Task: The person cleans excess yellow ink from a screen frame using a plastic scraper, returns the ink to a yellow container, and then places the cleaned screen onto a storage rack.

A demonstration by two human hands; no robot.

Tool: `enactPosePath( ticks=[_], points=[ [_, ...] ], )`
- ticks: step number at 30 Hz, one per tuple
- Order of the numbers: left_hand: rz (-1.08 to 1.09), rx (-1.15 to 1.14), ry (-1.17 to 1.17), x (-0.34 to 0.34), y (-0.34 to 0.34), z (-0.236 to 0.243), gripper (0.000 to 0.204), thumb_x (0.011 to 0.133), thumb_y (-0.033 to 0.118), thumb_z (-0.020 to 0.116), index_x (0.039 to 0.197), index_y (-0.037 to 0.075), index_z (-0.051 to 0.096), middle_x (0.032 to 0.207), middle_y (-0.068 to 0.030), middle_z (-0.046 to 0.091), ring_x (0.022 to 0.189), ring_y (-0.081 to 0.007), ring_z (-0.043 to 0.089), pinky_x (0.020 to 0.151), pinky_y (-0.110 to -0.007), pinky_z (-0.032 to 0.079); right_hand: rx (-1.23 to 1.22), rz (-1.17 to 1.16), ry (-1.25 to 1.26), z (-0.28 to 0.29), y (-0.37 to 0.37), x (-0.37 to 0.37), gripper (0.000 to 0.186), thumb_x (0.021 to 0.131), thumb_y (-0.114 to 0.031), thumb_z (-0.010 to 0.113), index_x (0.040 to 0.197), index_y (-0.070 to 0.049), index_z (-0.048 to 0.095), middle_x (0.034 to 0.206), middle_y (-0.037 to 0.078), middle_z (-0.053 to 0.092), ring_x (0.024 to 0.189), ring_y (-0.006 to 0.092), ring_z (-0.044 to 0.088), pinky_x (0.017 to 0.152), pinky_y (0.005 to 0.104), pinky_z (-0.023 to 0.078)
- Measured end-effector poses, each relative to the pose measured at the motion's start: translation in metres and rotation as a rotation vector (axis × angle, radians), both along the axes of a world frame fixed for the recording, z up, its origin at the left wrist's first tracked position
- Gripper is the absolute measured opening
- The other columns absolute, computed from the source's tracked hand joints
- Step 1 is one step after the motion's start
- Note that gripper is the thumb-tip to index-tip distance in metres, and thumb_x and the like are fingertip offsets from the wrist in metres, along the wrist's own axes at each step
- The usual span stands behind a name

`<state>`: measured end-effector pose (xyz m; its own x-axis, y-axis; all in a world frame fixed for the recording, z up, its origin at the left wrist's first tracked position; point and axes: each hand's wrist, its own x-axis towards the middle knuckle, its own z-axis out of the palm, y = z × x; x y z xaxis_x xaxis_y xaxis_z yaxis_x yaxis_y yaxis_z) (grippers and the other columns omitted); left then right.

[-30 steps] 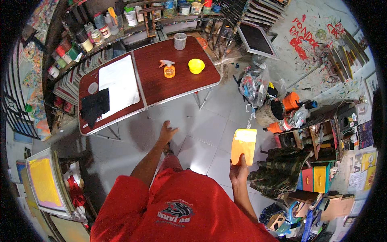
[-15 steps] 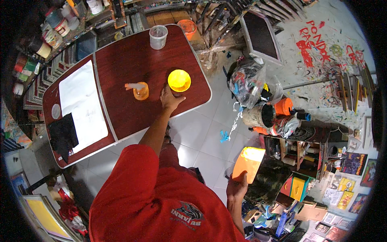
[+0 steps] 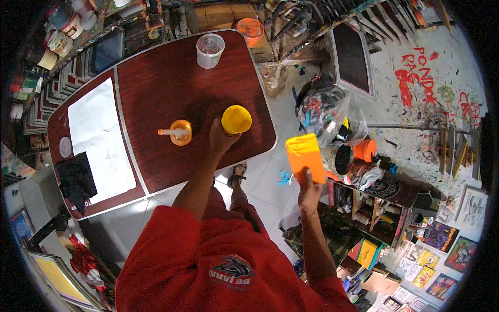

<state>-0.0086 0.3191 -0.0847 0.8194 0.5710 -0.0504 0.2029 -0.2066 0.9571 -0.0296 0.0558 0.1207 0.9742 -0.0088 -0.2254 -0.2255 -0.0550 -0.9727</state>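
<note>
My left hand [image 3: 222, 138] is closed round the near left side of a cup of yellow paint [image 3: 236, 120] at the table's right end. The cup's inner wall is coated in yellow. In my right hand [image 3: 310, 195], held up off the table's right side, is a flat orange scraper [image 3: 307, 164]. Thick yellow paint covers its upper edge, and my fingers grip the lower end. Left of the cup stands a small orange jar [image 3: 181, 139] with a pale stick-like thing lying across its mouth.
The dark red table [image 3: 166, 88] also bears a clear plastic tub [image 3: 210, 51], a large white sheet [image 3: 99, 135], a black cloth [image 3: 76, 177] and a round lid [image 3: 65, 147]. Beyond its right end are a filled plastic bag [image 3: 322, 112], paint buckets [image 3: 365, 150] and a leaning framed screen [image 3: 354, 60].
My right hand has lifted the scraper up and leftward, closer to the table. My left hand stays at the cup, which now looks slightly tipped. The whole view has shifted a little.
</note>
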Motion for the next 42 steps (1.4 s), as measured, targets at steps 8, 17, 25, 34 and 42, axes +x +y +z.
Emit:
enactPosePath(
  ticks=[8,17,25,34,42],
  points=[
    [0.019,-0.103,-0.118,-0.044,-0.022,0.05,0.07,0.059,0.02,0.083,0.114,0.002,0.044,0.108,-0.0157,0.051,0.102,-0.0304,0.052,0.087,-0.039,0.043,-0.102,0.228,-0.128,-0.008,0.018,0.065,0.024,0.09,-0.017,0.056,0.104,0.002,0.058,0.094,0.005,0.061,0.083,0.0123,0.057,0.074,0.026,0.046],
    [0.045,-0.06,-0.274,-0.024,-0.052,0.181,0.076,0.056,0.022,0.084,0.117,0.002,0.042,0.111,-0.014,0.052,0.107,-0.0275,0.051,0.092,-0.038,0.04,-0.423,0.425,-0.54,0.087,0.002,0.092,0.015,0.086,-0.01,0.058,0.094,0.003,0.061,0.079,0.004,0.059,0.074,0.0111,0.053,0.068,0.0246,0.044],
    [0.049,0.086,-0.367,-0.019,-0.089,0.26,0.08,0.056,0.016,0.081,0.121,0.002,0.038,0.117,-0.0143,0.049,0.111,-0.0276,0.048,0.095,-0.038,0.038,-0.504,0.554,-0.913,0.14,-0.024,0.113,0.014,0.081,-0.001,0.055,0.093,0.001,0.061,0.095,0.015,0.064,0.087,0.026,0.062,0.078,0.0317,0.046],
    [0.102,0.019,-0.482,-0.022,-0.111,0.299,0.078,0.055,0.013,0.079,0.12,0.0,0.038,0.113,-0.0143,0.048,0.108,-0.0262,0.049,0.095,-0.036,0.038,-0.562,0.673,-1.098,0.159,-0.042,0.141,0.023,0.076,0.0,0.054,0.098,0.0,0.062,0.096,0.017,0.064,0.09,0.0326,0.063,0.079,0.0355,0.049],
    [0.099,0.157,-0.463,-0.033,-0.104,0.308,0.084,0.054,0.019,0.082,0.122,0.002,0.037,0.115,-0.0135,0.049,0.11,-0.0256,0.049,0.095,-0.036,0.039,-0.751,0.822,-1.311,0.181,-0.045,0.172,0.037,0.066,0.004,0.055,0.1,-0.006,0.063,0.097,0.017,0.063,0.089,0.0333,0.062,0.078,0.0389,0.05]
  ],
)
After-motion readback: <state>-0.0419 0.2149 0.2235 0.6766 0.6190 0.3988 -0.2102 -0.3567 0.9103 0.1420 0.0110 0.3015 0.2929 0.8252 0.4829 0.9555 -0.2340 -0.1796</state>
